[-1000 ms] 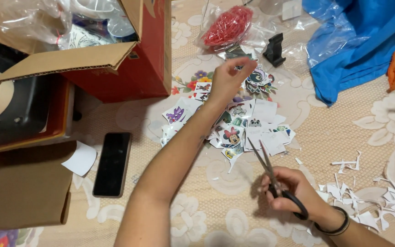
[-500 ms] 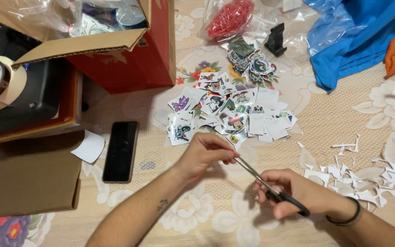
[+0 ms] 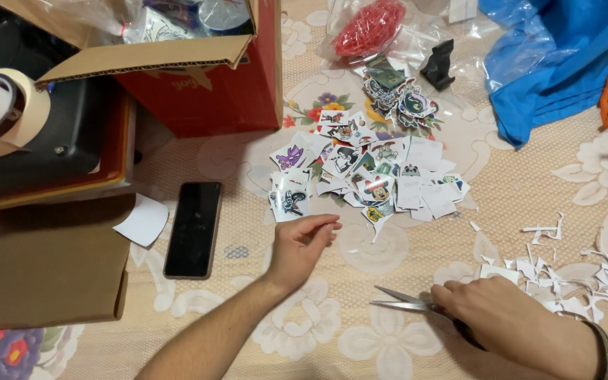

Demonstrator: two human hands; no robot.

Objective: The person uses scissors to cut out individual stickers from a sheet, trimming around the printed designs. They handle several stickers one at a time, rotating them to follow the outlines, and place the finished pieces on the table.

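scissors point(image 3: 406, 302) now lie low near the front edge of the table, blades a little apart and pointing left, their handles hidden under the right hand point(image 3: 501, 317), which closes over them. half a second ago the left hand point(image 3: 302, 243) pinched something small at the blade tips; now it has pulled back toward the sticker pile point(image 3: 364, 172), fingers loosely curled and together, and i cannot tell whether anything small sits between them. a second ago that hand reached far up to the pile, so it looks like one piece has been fetched, cut, and let go.

the table wears a beige floral lace cloth point(image 3: 360, 345). white paper scraps point(image 3: 571, 264) litter its right edge. a dark phone point(image 3: 193, 229) lies left of the left hand, beside a white slip point(image 3: 142, 219). a red cardboard box point(image 3: 205, 84) stands at the back, tape roll point(image 3: 8, 112) at the left edge, a bag of red bands point(image 3: 369, 27) and blue plastic point(image 3: 550, 63) toward the back right corner.
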